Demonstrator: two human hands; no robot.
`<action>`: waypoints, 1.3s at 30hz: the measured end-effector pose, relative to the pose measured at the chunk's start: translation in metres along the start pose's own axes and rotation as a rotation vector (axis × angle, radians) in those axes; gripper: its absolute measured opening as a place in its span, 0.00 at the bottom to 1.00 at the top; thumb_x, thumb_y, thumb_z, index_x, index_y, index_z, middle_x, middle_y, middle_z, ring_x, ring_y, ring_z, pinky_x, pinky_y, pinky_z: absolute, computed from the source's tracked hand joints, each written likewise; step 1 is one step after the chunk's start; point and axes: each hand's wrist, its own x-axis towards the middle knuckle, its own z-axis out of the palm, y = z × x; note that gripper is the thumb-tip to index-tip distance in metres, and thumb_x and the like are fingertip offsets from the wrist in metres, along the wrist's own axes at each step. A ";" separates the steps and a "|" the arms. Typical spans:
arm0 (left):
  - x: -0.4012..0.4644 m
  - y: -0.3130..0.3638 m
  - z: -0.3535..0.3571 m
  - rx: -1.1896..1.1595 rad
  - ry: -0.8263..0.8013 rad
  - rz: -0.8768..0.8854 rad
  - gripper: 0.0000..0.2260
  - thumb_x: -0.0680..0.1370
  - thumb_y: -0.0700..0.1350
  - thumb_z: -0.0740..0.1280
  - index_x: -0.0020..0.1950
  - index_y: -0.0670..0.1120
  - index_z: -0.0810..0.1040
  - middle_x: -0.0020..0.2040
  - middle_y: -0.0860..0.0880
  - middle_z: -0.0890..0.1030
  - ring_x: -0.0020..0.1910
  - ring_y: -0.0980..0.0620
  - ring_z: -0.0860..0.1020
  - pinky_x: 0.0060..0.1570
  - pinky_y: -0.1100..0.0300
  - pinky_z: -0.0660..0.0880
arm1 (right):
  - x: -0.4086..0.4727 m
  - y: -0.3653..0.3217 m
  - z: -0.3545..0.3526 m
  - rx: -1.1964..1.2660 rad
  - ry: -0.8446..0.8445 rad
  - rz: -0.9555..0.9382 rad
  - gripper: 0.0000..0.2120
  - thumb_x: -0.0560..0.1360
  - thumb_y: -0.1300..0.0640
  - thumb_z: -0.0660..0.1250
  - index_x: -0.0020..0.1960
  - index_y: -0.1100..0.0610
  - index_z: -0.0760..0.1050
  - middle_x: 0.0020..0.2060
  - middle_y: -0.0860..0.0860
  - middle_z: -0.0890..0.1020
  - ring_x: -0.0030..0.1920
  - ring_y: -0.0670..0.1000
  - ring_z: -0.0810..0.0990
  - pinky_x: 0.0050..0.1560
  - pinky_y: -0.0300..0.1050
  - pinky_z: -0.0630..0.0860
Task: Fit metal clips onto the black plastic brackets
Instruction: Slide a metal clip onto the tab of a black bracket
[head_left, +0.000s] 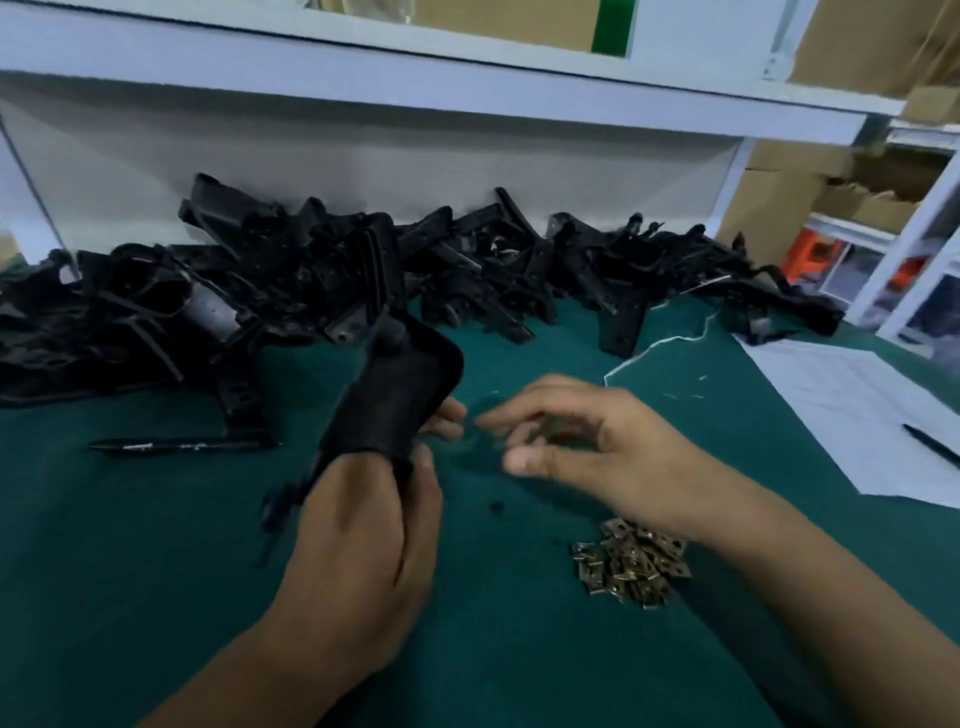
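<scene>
While the left hand (358, 525) grips a matte black bracket (395, 395) tilted upright above the table's (156, 597) middle, the blurred right hand (582, 441) hovers beside it, fingers loosely curled; whether it pinches a clip I cannot tell. Brassy clips (631, 564) lie heaped toward the near edge.

The held bracket (400, 395) and the heaped brackets (363, 275) were matt black plastic, the piled clips (631, 564) brassy, shiny metal, the table cover (156, 571) matt green cloth, the sheet (857, 415) plain white paper, and the boxes (779, 202) brown cardboard.
</scene>
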 end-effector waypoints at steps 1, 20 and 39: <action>-0.001 -0.003 0.005 0.071 -0.028 -0.009 0.15 0.84 0.46 0.57 0.50 0.35 0.76 0.39 0.46 0.77 0.37 0.48 0.77 0.44 0.61 0.73 | -0.002 0.001 -0.014 -0.045 0.056 0.008 0.09 0.76 0.57 0.75 0.56 0.53 0.86 0.50 0.51 0.82 0.52 0.52 0.83 0.58 0.45 0.79; 0.017 -0.003 0.017 0.406 -0.336 0.089 0.25 0.82 0.53 0.61 0.79 0.50 0.67 0.54 0.49 0.78 0.50 0.45 0.74 0.47 0.47 0.77 | -0.044 0.030 -0.090 -0.354 -0.144 0.470 0.11 0.72 0.63 0.78 0.51 0.50 0.87 0.52 0.51 0.80 0.51 0.45 0.80 0.54 0.37 0.77; 0.016 0.001 0.016 0.356 -0.239 0.042 0.26 0.82 0.55 0.59 0.80 0.54 0.63 0.52 0.53 0.75 0.50 0.49 0.72 0.42 0.56 0.73 | -0.021 0.029 -0.013 0.545 0.194 0.098 0.11 0.74 0.61 0.74 0.55 0.61 0.83 0.45 0.57 0.84 0.47 0.55 0.86 0.53 0.45 0.82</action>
